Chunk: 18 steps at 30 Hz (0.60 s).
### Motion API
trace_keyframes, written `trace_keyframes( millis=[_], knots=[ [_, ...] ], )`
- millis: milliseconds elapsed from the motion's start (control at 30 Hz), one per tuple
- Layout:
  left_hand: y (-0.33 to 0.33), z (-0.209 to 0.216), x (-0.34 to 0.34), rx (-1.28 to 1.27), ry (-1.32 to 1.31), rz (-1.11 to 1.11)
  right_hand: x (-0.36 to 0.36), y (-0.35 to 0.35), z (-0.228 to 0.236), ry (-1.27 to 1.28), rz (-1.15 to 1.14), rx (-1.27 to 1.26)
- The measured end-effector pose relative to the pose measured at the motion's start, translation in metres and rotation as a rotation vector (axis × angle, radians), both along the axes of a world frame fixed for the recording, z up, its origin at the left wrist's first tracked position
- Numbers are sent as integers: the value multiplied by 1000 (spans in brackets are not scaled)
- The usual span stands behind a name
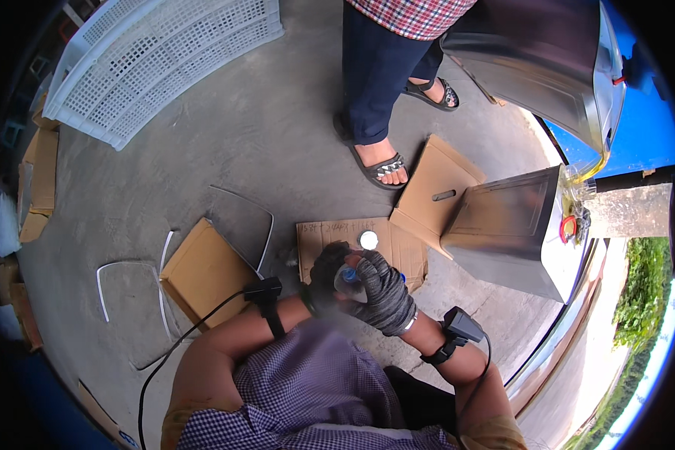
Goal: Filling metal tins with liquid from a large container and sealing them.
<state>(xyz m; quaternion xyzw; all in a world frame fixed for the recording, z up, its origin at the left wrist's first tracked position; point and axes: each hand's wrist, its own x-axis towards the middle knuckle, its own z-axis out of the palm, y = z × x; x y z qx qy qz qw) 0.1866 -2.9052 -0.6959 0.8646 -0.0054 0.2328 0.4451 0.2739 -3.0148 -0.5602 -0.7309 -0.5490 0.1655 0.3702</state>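
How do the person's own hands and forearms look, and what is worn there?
The left hand wears a dark glove, the right hand a streaky grey glove. Each sleeveless forearm has a black strap, boxy black device and black cable.

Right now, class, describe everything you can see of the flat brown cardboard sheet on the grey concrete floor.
This cardboard sheet lies flat on the floor before the person. Roughly rectangular, it has creases and an uneven edge on its right. Dark handwriting runs along its far edge. A white round object appears to rest on it. The dark-gloved left hand and grey-gloved right hand hide some of its near part; contact cannot be judged.
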Motion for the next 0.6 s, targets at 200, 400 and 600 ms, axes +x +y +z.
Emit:
trace_keyframes(
  millis=[200, 400, 600],
  knots=[
    [6, 42, 2, -198, 55, -84, 1, -5, -16, -56, 10, 142],
    [-9, 29, -7, -528, -12, -165, 0, -14, -7, -102, -15, 76],
    [-5, -7, -18, -159, 128, -7, -2, -16, 17, -136, -4, -147]
  ],
)
